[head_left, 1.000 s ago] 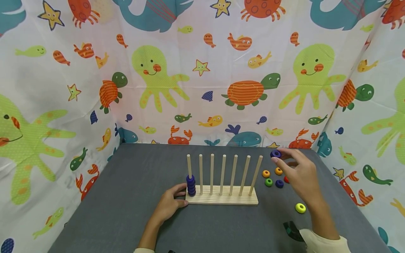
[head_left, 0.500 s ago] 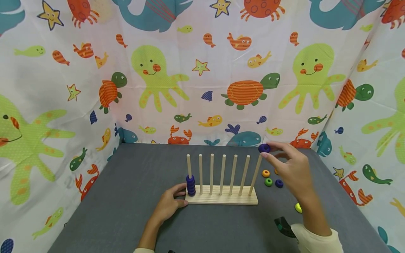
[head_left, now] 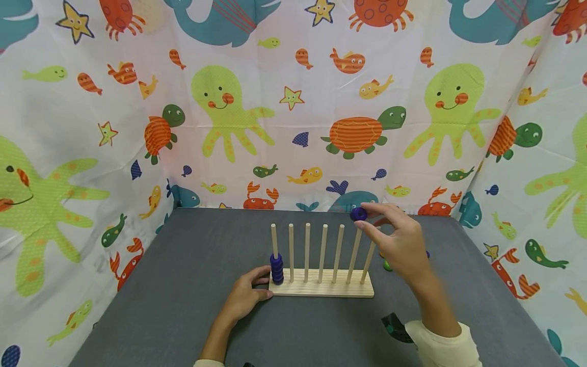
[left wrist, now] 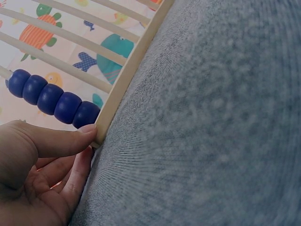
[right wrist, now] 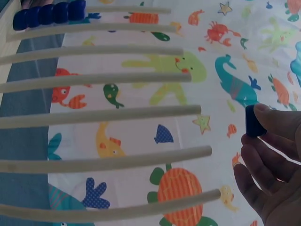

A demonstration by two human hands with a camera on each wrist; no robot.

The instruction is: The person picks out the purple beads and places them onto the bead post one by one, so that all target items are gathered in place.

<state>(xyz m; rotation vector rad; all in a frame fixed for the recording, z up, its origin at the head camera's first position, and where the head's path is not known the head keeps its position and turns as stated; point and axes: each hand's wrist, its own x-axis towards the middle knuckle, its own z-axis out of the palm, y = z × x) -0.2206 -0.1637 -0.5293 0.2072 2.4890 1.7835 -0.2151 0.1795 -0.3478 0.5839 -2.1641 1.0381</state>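
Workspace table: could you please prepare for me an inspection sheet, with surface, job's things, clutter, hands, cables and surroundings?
Surface: grey table, fabric-textured.
Job's things: wooden rack with seven pegs; five blue rings on the leftmost, the others bare. A green ring and a loose blue ring show partly behind the right hand.
Clutter: black item by the right sleeve; cannot tell what.
Hands: left hand grips the rack's left end; right hand pinches a raised blue ring, not on any peg.
Cables: nothing seen.
Surroundings: sea-animal curtain behind and on both sides.
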